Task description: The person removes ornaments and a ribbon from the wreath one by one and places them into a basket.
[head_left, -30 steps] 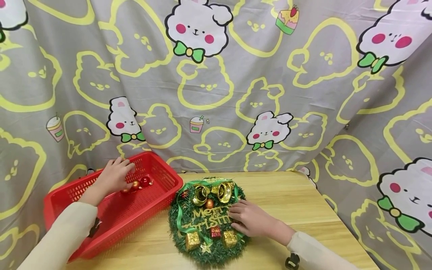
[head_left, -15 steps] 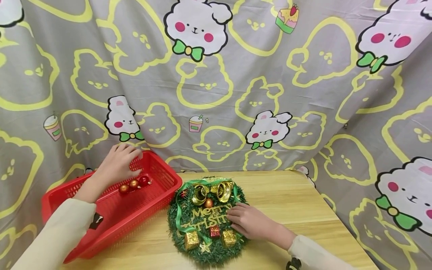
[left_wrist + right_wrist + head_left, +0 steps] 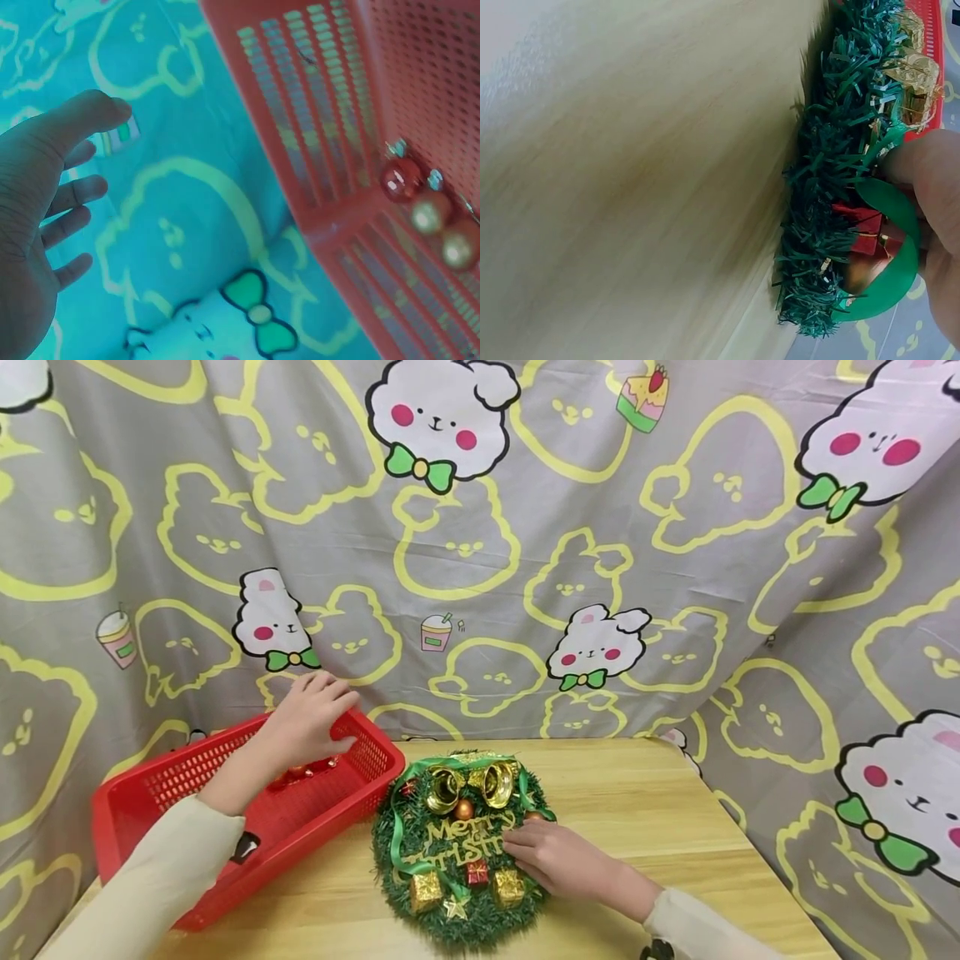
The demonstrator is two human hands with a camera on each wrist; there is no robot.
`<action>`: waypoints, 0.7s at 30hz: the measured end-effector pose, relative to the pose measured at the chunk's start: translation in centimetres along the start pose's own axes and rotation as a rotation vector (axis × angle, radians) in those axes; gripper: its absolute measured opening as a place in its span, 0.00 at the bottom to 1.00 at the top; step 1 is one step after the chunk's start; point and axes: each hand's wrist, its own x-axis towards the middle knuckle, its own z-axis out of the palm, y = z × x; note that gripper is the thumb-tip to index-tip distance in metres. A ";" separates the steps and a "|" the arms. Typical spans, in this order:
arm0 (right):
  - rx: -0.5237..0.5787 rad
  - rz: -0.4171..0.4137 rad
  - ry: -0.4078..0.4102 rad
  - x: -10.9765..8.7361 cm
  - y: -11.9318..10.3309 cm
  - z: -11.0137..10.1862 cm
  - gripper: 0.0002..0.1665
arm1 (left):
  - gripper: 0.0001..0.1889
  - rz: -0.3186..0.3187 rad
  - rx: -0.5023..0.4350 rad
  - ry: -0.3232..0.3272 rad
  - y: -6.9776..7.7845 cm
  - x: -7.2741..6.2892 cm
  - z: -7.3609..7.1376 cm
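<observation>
My left hand (image 3: 311, 714) hovers above the far side of the red plastic basket (image 3: 225, 893), fingers loosely bent and spread, holding nothing. In the left wrist view, a shiny red bauble (image 3: 401, 180) and two gold baubles (image 3: 430, 215) lie in the basket, clear of the hand. My right hand (image 3: 558, 860) rests on the right side of a green Christmas wreath (image 3: 468, 935). The right wrist view has its thumb against the tinsel by a loop of green ribbon (image 3: 889, 300). A copper bauble (image 3: 861, 271), blurred, sits inside that loop; I cannot tell whether the hidden fingertips pinch anything.
Gold bells (image 3: 497, 787), gold lettering (image 3: 468, 843), small gift boxes (image 3: 427, 891) and a gold star (image 3: 454, 907) decorate the wreath. It lies on a wooden table (image 3: 622, 793) beside the basket. A grey patterned curtain (image 3: 480, 577) hangs behind.
My left hand has lifted off the baubles and moved right, toward the basket's far end. A copper bauble now shows just above the right hand, which has barely moved on the wreath.
</observation>
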 end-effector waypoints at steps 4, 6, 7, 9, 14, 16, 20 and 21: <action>-0.009 0.005 -0.009 0.0 -0.1 -0.1 0.20 | 0.24 0.043 -0.024 0.011 1.4 0.9 0.1; -0.020 0.010 -0.017 0.0 -0.2 -0.1 0.20 | 0.24 0.066 -0.034 0.018 2.0 1.2 0.4; -0.026 0.013 -0.020 0.0 -0.2 -0.1 0.20 | 0.24 0.080 -0.035 0.024 2.2 1.4 0.6; -0.037 0.018 -0.027 0.0 -0.2 -0.2 0.20 | 0.25 0.109 -0.038 0.030 2.9 1.7 0.9; -0.040 0.024 -0.032 0.0 -0.2 -0.3 0.21 | 0.24 0.179 -0.044 0.022 5.0 2.6 2.3; -0.040 0.024 -0.033 0.0 -0.2 -0.2 0.21 | 0.23 0.205 -0.039 0.009 5.9 3.0 2.9; -0.045 0.019 -0.040 0.0 -0.2 -0.2 0.21 | 0.21 0.247 -0.045 -0.025 7.9 3.7 4.3; -0.046 0.019 -0.041 0.1 -0.2 -0.2 0.21 | 0.20 0.255 -0.048 -0.031 8.3 3.9 4.6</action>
